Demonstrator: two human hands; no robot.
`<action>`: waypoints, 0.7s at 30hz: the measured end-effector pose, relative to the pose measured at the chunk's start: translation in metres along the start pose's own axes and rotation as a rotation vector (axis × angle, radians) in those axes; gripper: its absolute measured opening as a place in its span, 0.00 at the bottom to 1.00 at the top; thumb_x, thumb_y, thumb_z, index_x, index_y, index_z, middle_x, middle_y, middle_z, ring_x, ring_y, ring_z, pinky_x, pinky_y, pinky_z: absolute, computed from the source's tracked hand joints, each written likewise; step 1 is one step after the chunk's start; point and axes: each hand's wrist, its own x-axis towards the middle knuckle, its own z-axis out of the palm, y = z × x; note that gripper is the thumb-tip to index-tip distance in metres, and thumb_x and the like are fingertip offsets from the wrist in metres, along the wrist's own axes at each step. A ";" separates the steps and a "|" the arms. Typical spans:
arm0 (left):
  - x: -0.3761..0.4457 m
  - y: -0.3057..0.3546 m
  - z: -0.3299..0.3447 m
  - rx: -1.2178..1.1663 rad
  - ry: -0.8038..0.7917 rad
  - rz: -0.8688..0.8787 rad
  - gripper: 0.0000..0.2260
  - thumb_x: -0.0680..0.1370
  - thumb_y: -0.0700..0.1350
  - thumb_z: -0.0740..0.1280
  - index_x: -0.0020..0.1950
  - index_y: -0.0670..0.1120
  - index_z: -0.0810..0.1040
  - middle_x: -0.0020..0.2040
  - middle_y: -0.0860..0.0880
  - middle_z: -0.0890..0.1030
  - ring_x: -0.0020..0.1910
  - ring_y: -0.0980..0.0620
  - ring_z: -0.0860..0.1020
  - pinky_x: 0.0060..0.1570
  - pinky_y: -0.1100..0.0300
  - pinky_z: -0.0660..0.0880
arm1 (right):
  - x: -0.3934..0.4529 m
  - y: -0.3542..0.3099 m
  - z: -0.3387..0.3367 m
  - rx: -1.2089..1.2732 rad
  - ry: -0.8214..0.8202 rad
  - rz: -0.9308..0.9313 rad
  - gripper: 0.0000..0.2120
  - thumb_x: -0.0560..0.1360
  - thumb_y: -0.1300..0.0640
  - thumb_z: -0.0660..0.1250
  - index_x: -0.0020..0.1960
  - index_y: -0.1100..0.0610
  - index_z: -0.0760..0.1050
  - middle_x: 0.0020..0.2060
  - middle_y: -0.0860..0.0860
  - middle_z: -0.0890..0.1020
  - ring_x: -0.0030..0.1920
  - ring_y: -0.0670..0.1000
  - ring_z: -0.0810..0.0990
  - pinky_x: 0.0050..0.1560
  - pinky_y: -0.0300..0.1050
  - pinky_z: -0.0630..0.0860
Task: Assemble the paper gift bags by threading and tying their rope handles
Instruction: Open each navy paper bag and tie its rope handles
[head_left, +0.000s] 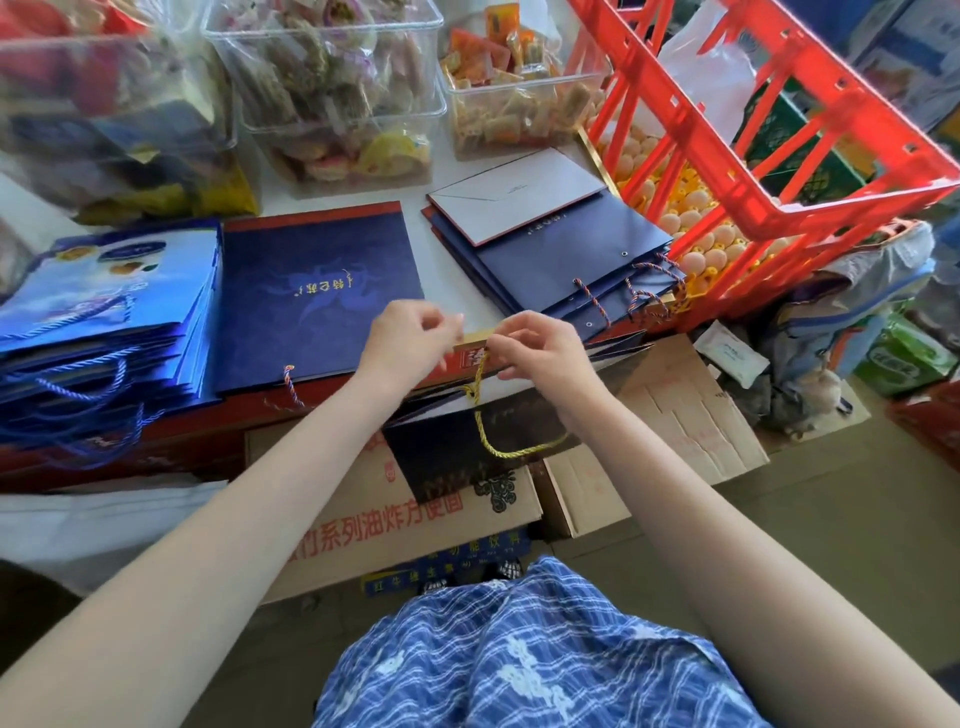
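I have both hands up at the table (467, 291) edge, working the gold rope handle (485, 431) of a dark gift bag (457, 452) that hangs over the front edge toward me. My right hand (540, 348) has a narrow grip, fingertips pinching the top of the rope where it meets the bag's gold-trimmed rim; my left hand (410, 343) is curled in a pinch too, but it is blurred and I cannot tell whether it holds the rope's end or only the rim. Below my fingers the rope carries a knot and then sags in a loop across the bag's face. To do this well, I judge I should keep the bag's rim pinned with one hand, draw the free end fully through the eyelet, and snug the knot close behind the hole so the handle cannot slip back out. Matching the loop length to the other handle would help. Just left lies a flat navy bag (317, 296) with a red-and-blue cord at its near edge, and beyond it a stack of bright blue bags (109, 312) with blue ropes. Right of my hands sits a pile of navy bags (561, 254) with cords trailing. A red crate (779, 156) over trays of eggs (691, 213) crowds the right side, so my elbow room there is tight.
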 end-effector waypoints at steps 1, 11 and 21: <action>-0.008 0.003 0.002 -0.001 -0.117 -0.112 0.17 0.79 0.49 0.61 0.35 0.44 0.80 0.25 0.52 0.76 0.23 0.57 0.71 0.25 0.65 0.68 | 0.000 -0.001 0.000 0.038 0.014 -0.008 0.02 0.75 0.66 0.66 0.47 0.64 0.75 0.38 0.58 0.80 0.34 0.48 0.80 0.35 0.35 0.78; -0.012 0.005 0.011 -0.369 -0.293 -0.466 0.07 0.78 0.45 0.66 0.51 0.42 0.79 0.36 0.51 0.84 0.30 0.61 0.81 0.26 0.71 0.70 | -0.012 0.001 -0.003 -0.040 -0.082 -0.098 0.01 0.73 0.65 0.69 0.45 0.62 0.78 0.38 0.52 0.81 0.37 0.44 0.80 0.45 0.35 0.77; -0.035 -0.019 0.022 0.273 0.044 0.373 0.04 0.76 0.43 0.68 0.48 0.45 0.80 0.43 0.49 0.82 0.44 0.50 0.79 0.47 0.57 0.74 | -0.007 0.008 -0.003 -0.229 0.081 0.016 0.07 0.69 0.60 0.74 0.41 0.54 0.75 0.35 0.51 0.84 0.35 0.47 0.83 0.49 0.44 0.79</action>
